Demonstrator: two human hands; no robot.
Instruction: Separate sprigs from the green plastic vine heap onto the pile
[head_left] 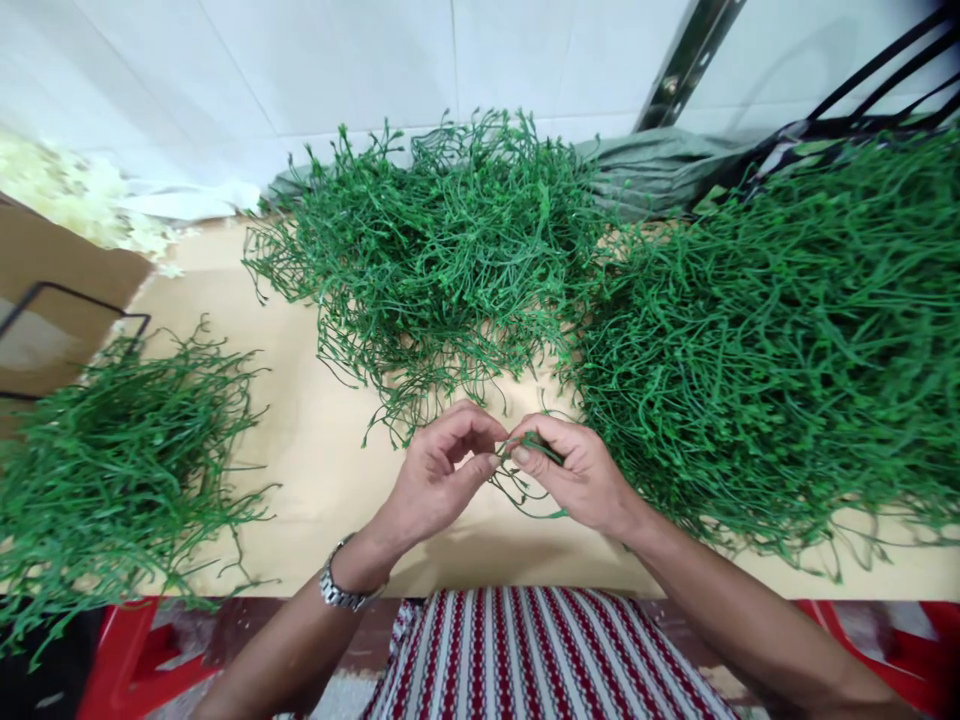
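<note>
Low over the front middle of the table, my left hand (442,470) and my right hand (581,475) meet almost fingertip to fingertip. Between thumb and fingers, my right hand pinches a thin green plant stem (544,447) with a leaf-like part. Thumb and forefinger of my left hand close on the stem's near end. Curved thin strands (517,490) hang below the fingers. Beyond my hands lies a loose pile of similar green stems (450,240) with small budded tips. Where the pinched pieces join is hidden by the fingers.
A large heap of green stems (765,370) covers the right side of the table (300,500). Another pile of stems (120,460) lies at left, beside a cardboard box (60,290) and cream flowers (67,190). Red stools (142,665) stand under the table edge.
</note>
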